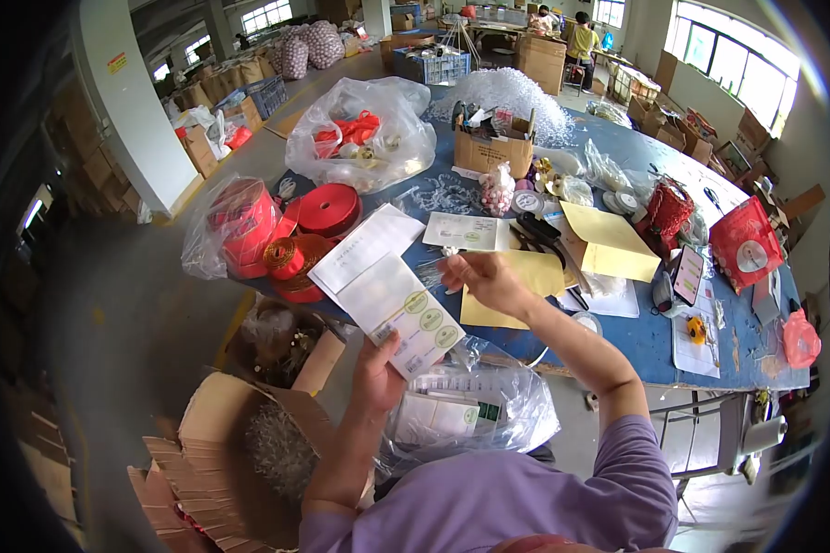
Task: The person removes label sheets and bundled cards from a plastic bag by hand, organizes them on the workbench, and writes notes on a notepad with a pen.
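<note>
L hand (376,373) has its fingers clamped on the lower L edge of the white sheets (398,318), thumb on top; they're held up just off the near edge of the blue surface (752,346), tilted, w/ 3 green round logos on the front one & another sheet overlapping behind. R hand (491,281) is up over the surface, fingers curled in twd thumb; a small white bit shows at the tips, can't tell if it's gripped. Yellow envelope (526,293) lies under/beside R hand, white card (459,231) w/ a green logo just beyond. Below the sheets, clear plastic bag (535,410) w/ printed packs (433,415) inside. Red ribbon roll (328,210) to the L, brown box (493,155) farther back, phone (688,275) well off to the R.
</note>
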{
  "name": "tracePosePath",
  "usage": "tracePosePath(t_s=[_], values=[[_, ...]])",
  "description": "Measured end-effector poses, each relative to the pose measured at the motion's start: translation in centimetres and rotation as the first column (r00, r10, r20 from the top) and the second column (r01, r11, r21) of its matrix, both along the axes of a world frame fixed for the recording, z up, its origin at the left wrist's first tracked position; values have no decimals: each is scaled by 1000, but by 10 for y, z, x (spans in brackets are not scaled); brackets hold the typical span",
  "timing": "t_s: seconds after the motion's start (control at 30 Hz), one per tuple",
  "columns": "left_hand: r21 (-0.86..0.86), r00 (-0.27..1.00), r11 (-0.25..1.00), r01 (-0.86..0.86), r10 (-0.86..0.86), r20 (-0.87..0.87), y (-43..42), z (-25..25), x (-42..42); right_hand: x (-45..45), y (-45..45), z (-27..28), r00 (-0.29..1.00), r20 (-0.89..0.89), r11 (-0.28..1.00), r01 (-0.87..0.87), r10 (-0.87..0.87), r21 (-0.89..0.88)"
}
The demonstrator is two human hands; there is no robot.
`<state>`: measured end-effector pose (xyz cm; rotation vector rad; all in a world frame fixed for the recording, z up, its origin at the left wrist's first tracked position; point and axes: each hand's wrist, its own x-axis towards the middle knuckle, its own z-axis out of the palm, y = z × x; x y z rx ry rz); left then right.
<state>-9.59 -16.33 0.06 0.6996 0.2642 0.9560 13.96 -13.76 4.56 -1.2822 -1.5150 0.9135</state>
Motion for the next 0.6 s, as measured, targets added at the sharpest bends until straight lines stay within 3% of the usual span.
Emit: tracePosePath(t_s=[0.1,0.33,0.6], values=[[8,1000,1000,16,-17,17,-1,11,10,-10,-33,27,992,-115,978,-67,45,-199],[-1,998,998,69,-69,12,-3,6,25,-4,-51,21,997,-60,984,-60,50,-166],[-17,995,995,95,-96,-4,-6,5,30,-1,-47,-2,960,-229,968,-200,163,-149]])
